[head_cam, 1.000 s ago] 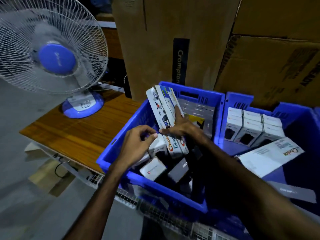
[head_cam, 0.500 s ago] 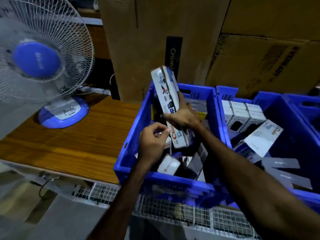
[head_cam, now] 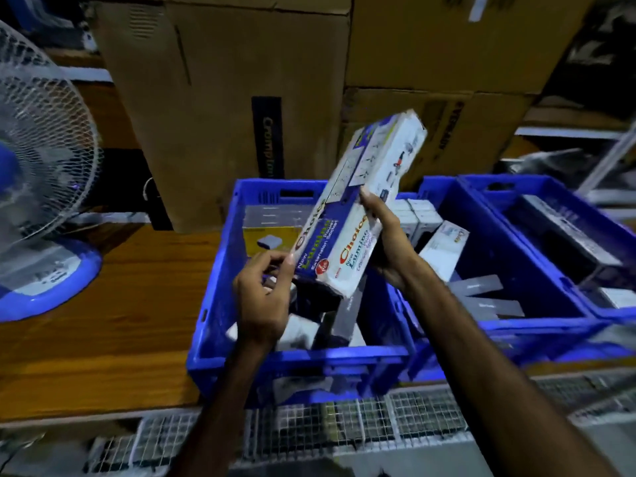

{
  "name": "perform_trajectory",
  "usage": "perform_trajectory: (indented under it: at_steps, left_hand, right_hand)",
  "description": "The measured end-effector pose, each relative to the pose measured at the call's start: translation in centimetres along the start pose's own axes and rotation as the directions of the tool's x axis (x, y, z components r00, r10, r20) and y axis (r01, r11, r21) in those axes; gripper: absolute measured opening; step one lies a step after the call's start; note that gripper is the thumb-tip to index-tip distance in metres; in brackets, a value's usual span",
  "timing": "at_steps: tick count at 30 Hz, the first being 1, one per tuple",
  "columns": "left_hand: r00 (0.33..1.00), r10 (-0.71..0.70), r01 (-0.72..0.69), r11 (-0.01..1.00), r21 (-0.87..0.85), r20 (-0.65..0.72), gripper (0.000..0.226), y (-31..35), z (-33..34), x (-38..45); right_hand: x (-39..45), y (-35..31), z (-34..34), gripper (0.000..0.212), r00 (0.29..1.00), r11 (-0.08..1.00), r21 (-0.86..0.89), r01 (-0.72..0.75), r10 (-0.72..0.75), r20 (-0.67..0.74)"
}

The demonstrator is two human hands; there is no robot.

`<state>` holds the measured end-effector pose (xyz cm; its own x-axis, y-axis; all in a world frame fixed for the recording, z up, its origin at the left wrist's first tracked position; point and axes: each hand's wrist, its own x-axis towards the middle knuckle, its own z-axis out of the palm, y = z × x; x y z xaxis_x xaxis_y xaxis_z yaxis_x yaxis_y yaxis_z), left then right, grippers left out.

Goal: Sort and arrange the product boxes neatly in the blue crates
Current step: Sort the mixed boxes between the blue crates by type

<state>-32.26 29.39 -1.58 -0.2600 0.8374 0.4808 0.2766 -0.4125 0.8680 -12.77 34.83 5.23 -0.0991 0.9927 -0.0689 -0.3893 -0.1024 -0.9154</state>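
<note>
The two long boxes (head_cam: 351,215), printed "Choice", are up out of the left crate (head_cam: 220,270) and tilted, top ends leaning right, probably so they clear the loose clutter below and can go across to the next crate (head_cam: 516,256), where small boxes (head_cam: 421,215) already stand in a row. The right hand (head_cam: 385,249) grips them from the far side, fingers wrapped tight. The left hand (head_cam: 265,297) pinches their lower corner, fingertips closed on it, wrist bent back.
</note>
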Motion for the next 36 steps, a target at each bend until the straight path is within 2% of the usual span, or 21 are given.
perform_trajectory:
  at_steps: [2,3,6,8,10,13,16,24,25,27,30,32,33,35,36]
  left_hand:
    - [0.997,0.054,-0.054,0.999,0.004,0.051,0.013,0.3,0.5,-0.5]
    - [0.995,0.066,-0.067,0.998,0.004,0.078,0.015,0.6,0.8,-0.7]
    - [0.982,0.096,-0.098,0.995,0.007,0.163,0.018,1.6,2.1,-1.6]
    - [0.971,0.116,-0.122,0.992,0.013,0.209,0.014,2.3,2.7,-2.4]
    - [0.958,0.140,-0.148,0.989,0.016,0.249,0.014,3.0,3.4,-3.2]
    - [0.941,0.177,-0.195,0.980,0.036,0.288,0.018,3.4,4.6,-3.8]
    - [0.930,0.213,-0.237,0.970,0.046,0.298,0.022,4.3,7.1,-3.7]
    - [0.848,0.356,-0.369,0.928,-0.046,0.392,0.021,8.8,20.2,-4.9]
    - [0.849,0.354,-0.368,0.929,-0.043,0.391,0.020,9.1,21.8,-5.4]
    - [0.855,0.344,-0.362,0.932,-0.029,0.388,0.018,9.3,24.6,-6.3]
    - [0.860,0.312,-0.354,0.935,0.032,0.404,0.013,9.1,27.7,-7.5]
    - [0.887,0.221,-0.263,0.964,0.050,0.405,0.013,9.4,29.3,-8.2]
    - [0.898,0.163,-0.198,0.979,0.045,0.408,0.014,9.7,29.9,-8.7]
    - [0.903,0.084,-0.114,0.992,0.047,0.421,0.013,10.3,31.3,-9.6]
    - [0.903,0.061,-0.093,0.994,0.055,0.425,0.014,10.6,31.9,-10.0]
  right_hand:
    - [-1.5,0.3,-1.8,0.048,0.999,0.986,0.164,-0.004,0.011,-0.040]
    - [-2.1,0.4,-2.3,0.049,0.998,0.976,0.219,-0.003,0.017,-0.064]
    - [-2.8,1.1,-3.5,0.059,0.987,0.974,0.224,0.022,0.014,-0.158]
    - [-2.9,1.4,-4.0,0.067,0.963,0.980,0.174,0.094,-0.045,-0.265]
    - [-2.8,1.5,-5.0,0.061,0.929,0.988,0.065,0.141,-0.109,-0.354]
    - [-3.0,1.1,-6.6,0.056,0.914,0.984,-0.092,0.152,-0.175,-0.365]
    - [-3.6,-1.0,-9.6,0.053,0.913,0.977,-0.161,0.142,-0.192,-0.360]
    - [-4.4,-13.1,-23.9,0.043,0.853,0.936,-0.329,0.127,-0.273,-0.446]
    - [-4.3,-14.8,-26.1,0.043,0.845,0.919,-0.378,0.114,-0.290,-0.449]
    - [-3.9,-18.2,-30.1,0.056,0.823,0.890,-0.441,0.117,-0.336,-0.459]
    - [-2.3,-21.9,-36.6,0.069,0.762,0.805,-0.580,0.123,-0.451,-0.464]
    - [-1.9,-24.1,-39.1,0.075,0.706,0.724,-0.690,0.028,-0.503,-0.499]
    - [-1.9,-24.8,-39.6,0.078,0.701,0.665,-0.746,-0.045,-0.511,-0.498]
    - [-1.4,-25.0,-41.6,0.080,0.736,0.518,-0.836,-0.183,-0.492,-0.466]
    - [-1.0,-24.6,-42.5,0.081,0.752,0.491,-0.842,-0.222,-0.464,-0.468]
